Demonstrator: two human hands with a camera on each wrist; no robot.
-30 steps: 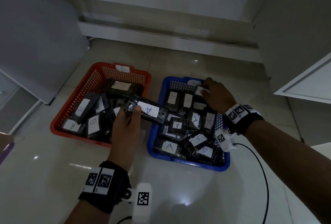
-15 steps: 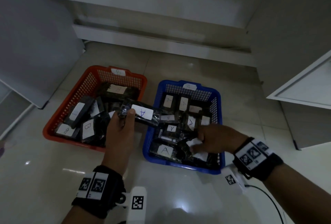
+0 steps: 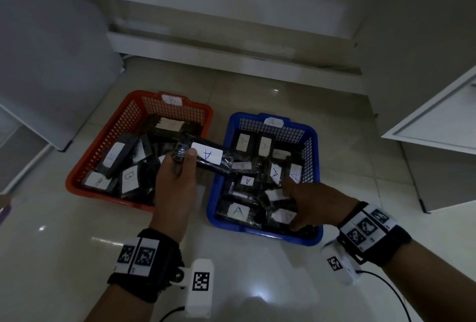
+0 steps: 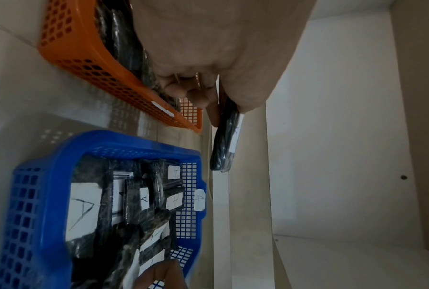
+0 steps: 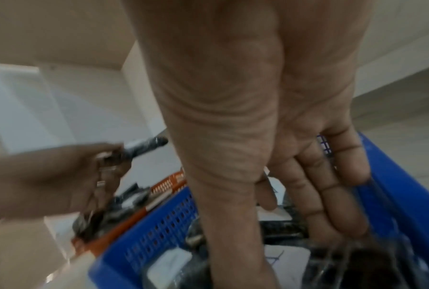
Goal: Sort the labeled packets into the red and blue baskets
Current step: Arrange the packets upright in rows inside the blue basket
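While the left hand (image 3: 175, 188) grips an A-labelled packet (image 3: 206, 155) between the red basket (image 3: 77, 180) and blue basket (image 3: 313, 238), the right hand (image 3: 313, 204) has dropped into the blue one.

A second ago it reached the blue basket's far rim; now its fingers (image 5: 332, 205) lie fairly straight among the near packets, apparently making room, so the held packet still awaits its drop there.

The packet (image 3: 203, 157) in my left hand (image 3: 175, 188) is glossy, crinkled black plastic with a matt white paper label. Both baskets, red (image 3: 77, 182) and blue (image 3: 213, 208), are perforated moulded plastic on shiny floor tiles (image 3: 64, 257).
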